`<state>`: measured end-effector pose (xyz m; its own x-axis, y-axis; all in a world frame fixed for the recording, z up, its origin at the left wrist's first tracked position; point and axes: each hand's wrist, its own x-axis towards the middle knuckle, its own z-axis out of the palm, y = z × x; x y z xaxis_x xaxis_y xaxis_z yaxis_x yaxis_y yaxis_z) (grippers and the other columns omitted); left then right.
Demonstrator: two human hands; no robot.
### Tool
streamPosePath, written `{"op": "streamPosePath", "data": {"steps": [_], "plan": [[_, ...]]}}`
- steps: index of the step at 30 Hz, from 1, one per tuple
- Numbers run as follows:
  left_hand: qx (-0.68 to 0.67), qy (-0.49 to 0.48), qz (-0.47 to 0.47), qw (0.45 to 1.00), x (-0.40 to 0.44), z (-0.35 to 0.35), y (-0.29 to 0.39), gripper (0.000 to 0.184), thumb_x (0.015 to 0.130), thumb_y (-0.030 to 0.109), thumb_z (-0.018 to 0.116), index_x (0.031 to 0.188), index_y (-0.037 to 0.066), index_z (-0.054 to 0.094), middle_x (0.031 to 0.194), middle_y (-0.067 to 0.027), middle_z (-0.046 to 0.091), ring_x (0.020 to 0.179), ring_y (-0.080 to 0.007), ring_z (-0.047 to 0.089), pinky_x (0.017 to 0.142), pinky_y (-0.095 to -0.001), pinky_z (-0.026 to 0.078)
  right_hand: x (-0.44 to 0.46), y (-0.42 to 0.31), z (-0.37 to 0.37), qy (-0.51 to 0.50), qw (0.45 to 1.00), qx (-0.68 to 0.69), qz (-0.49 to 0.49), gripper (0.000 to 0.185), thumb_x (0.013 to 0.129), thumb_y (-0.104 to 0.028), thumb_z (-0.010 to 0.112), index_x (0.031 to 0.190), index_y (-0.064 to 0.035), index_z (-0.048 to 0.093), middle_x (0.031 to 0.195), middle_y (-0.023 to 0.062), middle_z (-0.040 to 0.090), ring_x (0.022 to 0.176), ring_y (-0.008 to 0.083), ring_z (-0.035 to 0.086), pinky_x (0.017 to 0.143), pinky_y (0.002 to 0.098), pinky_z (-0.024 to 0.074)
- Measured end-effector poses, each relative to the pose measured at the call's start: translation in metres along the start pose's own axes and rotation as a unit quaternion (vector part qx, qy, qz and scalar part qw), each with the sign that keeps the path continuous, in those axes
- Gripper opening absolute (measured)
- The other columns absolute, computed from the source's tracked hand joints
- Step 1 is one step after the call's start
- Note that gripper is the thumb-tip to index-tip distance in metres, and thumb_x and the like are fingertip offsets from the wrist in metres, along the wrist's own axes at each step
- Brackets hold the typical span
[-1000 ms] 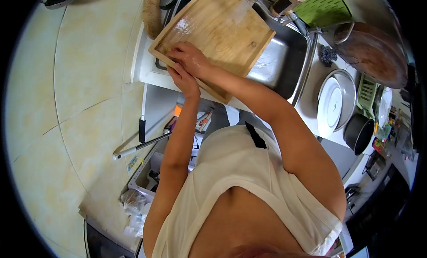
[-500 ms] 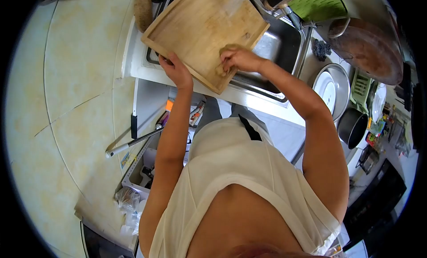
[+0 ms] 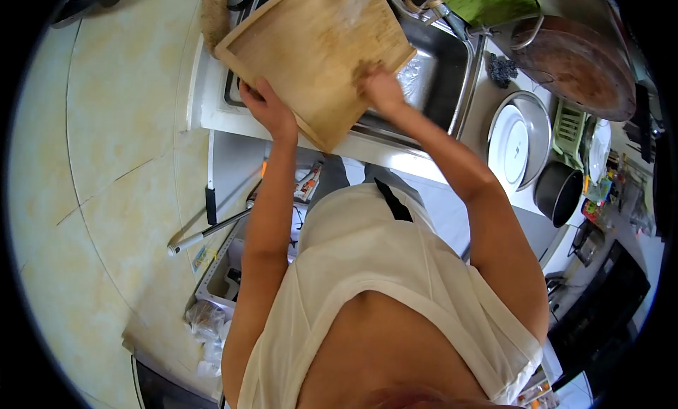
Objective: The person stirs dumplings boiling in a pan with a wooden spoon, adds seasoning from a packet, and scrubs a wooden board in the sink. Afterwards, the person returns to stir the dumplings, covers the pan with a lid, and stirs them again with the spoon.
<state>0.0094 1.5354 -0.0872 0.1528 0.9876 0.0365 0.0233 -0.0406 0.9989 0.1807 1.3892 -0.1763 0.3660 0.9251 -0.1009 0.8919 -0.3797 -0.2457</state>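
A wooden board with a raised rim (image 3: pixel 304 49) lies tilted over the steel sink (image 3: pixel 441 77), its near corner jutting past the counter edge. My left hand (image 3: pixel 270 111) grips the board's near left edge, thumb on the rim and fingers underneath. On the board's right part, my right hand (image 3: pixel 381 88) is closed around a brownish scrubber (image 3: pixel 364 73) pressed to the wood; motion blurs both. Water from the faucet runs onto the far part of the board.
Right of the sink stand a steel bowl with a white plate (image 3: pixel 508 148), a black pot (image 3: pixel 558 194), a dark scouring pad (image 3: pixel 502 69) and a large brown pan (image 3: pixel 575 67). A loofah-like roll (image 3: pixel 215 17) lies left of the board.
My right hand left the spot beside my left hand, moved right across the board with the scrubber, then slightly farther up. My left hand stays at the near left edge.
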Motion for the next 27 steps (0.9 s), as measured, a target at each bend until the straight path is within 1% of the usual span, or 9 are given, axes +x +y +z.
{"op": "streamPosePath", "data": {"steps": [3,6,10,12,17,20,22,25,27], "plan": [[-0.002,0.0,0.009,1.0,0.003,0.007,-0.003,0.052,0.099,0.028,0.051,0.134,-0.006,0.033,0.116,-0.0157,0.053,0.102,-0.0198,0.051,0.09,-0.0308,0.041,-0.028,-0.081,-0.047,-0.067,0.98,0.176,-0.062,0.017,0.075,-0.014,0.061,0.088,-0.0123,0.072,0.114,0.0121,0.057,0.107,0.0301,0.057,0.087,0.0386,0.0493],[0.006,0.0,-0.005,1.0,0.008,0.002,-0.005,0.053,0.098,0.028,0.051,0.135,-0.006,0.033,0.114,-0.0158,0.055,0.1,-0.0193,0.052,0.088,-0.0306,0.042,-0.037,-0.109,-0.039,-0.103,0.973,0.181,-0.102,0.018,0.074,-0.014,0.062,0.088,-0.0154,0.074,0.114,0.0101,0.057,0.114,0.0289,0.052,0.093,0.0369,0.0455],[0.018,-0.014,-0.009,1.0,0.009,-0.001,0.0,0.053,0.098,0.028,0.051,0.137,-0.005,0.033,0.112,-0.0151,0.056,0.097,-0.0187,0.053,0.086,-0.0303,0.043,-0.032,-0.06,-0.048,-0.06,0.961,0.247,-0.114,0.015,0.076,-0.015,0.061,0.085,-0.0156,0.073,0.106,0.0099,0.059,0.105,0.0311,0.056,0.088,0.0372,0.0478],[0.029,-0.028,0.004,0.999,0.011,-0.002,0.0,0.053,0.099,0.03,0.05,0.136,-0.004,0.034,0.113,-0.0145,0.057,0.097,-0.018,0.054,0.084,-0.0295,0.045,-0.016,0.002,-0.013,0.029,0.988,0.09,-0.126,0.014,0.078,-0.016,0.06,0.085,-0.0159,0.073,0.104,0.0091,0.06,0.1,0.0308,0.058,0.086,0.0384,0.0489],[0.035,-0.02,-0.035,0.999,0.008,-0.001,0.009,0.054,0.098,0.026,0.05,0.14,-0.002,0.031,0.12,-0.0166,0.054,0.105,-0.0203,0.052,0.091,-0.0309,0.042,0.015,0.095,-0.007,0.083,0.988,0.011,0.131,0.014,0.076,-0.012,0.062,0.086,-0.0078,0.071,0.094,0.0144,0.062,0.089,0.0313,0.061,0.08,0.0406,0.0512],[0.027,-0.012,-0.04,0.999,0.009,0.002,0.009,0.055,0.1,0.03,0.047,0.142,-0.001,0.029,0.127,-0.0173,0.049,0.112,-0.0227,0.049,0.097,-0.0324,0.038,0.019,0.053,0.014,0.132,0.958,-0.016,0.256,0.017,0.077,-0.019,0.063,0.087,-0.0052,0.066,0.087,0.0154,0.061,0.083,0.0309,0.06,0.072,0.0411,0.0516],[0.034,-0.009,-0.027,0.999,0.013,0.004,0.009,0.056,0.101,0.032,0.044,0.143,-0.001,0.028,0.131,-0.0171,0.046,0.116,-0.0236,0.047,0.1,-0.0333,0.036,0.016,0.004,0.037,0.194,0.75,0.469,0.423,0.027,0.083,-0.026,0.063,0.098,-0.0039,0.059,0.079,0.0153,0.058,0.078,0.0291,0.058,0.066,0.0408,0.0506],[0.06,-0.016,-0.02,0.998,0.016,0.002,0.006,0.056,0.102,0.033,0.04,0.145,0.0,0.025,0.138,-0.0159,0.041,0.123,-0.0241,0.042,0.104,-0.0338,0.033,-0.003,-0.057,0.04,0.172,0.856,0.447,0.196,0.031,0.095,-0.032,0.052,0.109,-0.0039,0.051,0.084,0.0171,0.055,0.081,0.0275,0.056,0.07,0.0382,0.0477],[0.04,-0.019,-0.043,0.998,0.021,-0.004,0.006,0.057,0.102,0.033,0.039,0.147,0.001,0.024,0.141,-0.0157,0.038,0.125,-0.0241,0.041,0.105,-0.0336,0.033,0.0,-0.067,0.007,0.25,0.944,0.199,-0.088,0.031,0.098,-0.032,0.046,0.11,-0.0034,0.049,0.088,0.0186,0.054,0.085,0.0273,0.056,0.074,0.0381,0.0466]]}}
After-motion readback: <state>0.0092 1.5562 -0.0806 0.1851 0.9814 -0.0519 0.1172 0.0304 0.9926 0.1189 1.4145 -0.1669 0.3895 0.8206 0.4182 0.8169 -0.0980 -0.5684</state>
